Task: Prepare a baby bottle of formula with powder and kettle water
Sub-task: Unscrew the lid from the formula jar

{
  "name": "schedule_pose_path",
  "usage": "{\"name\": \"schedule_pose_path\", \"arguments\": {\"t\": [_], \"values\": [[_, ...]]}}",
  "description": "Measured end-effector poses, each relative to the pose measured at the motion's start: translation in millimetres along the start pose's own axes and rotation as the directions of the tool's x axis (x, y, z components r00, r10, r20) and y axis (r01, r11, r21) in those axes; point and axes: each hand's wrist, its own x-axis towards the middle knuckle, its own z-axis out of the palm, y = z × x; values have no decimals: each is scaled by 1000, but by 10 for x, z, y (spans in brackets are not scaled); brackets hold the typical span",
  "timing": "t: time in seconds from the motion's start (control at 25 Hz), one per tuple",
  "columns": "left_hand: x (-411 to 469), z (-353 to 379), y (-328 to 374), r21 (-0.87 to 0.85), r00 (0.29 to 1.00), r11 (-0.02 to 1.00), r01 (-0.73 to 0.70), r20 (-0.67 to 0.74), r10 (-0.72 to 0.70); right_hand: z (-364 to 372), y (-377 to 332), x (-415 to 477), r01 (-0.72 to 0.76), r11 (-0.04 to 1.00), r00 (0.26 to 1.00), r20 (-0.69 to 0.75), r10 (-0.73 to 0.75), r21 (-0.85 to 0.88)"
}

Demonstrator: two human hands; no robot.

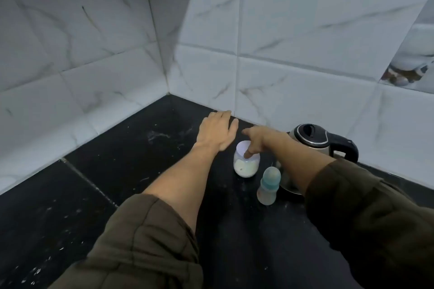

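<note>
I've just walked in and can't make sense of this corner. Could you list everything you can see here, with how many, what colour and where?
Powder jar: one, clear with white powder inside, mid-counter, open mouth under the right hand.
Baby bottle: one, translucent with teal collar and domed cap on, upright just nearer than the jar.
Kettle: one, steel with black lid and handle, beside the right wall, lid closed.
Counter: one, black, dusted with white specks.
Wall tiles: white marbled, lining the corner.
Left hand: open, flat, above the counter behind the jar.
Right hand: fingertips at the jar's mouth.
Sleeves: two, dark olive.
</note>
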Motion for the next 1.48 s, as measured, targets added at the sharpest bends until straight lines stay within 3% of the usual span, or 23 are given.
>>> {"name": "schedule_pose_path", "arguments": {"t": [0.16,0.4,0.64,0.92,1.12,1.48], "values": [[-55,104,-106,0,999,1000,27,29,-27,162,-64,26,18,999,999,41,-16,-46],[-217,121,-209,-2,995,997,75,65,-74,322,-54,31,-31,999,997,-66,29,-20],[-540,5,-319,-63,989,989,135,64,-131,309,-256,-202,57,998,990,-127,-58,-13],[-1282,95,-491,-116,927,950,290,281,-248,180,-649,-705,171,985,981,-90,-171,-13],[-1620,96,-547,-161,856,924,347,456,-242,378,-829,-991,217,975,974,-50,-219,-42],[-2014,310,-411,-269,899,906,326,385,-209,696,-968,-1252,230,972,973,-28,-231,-47]]}}
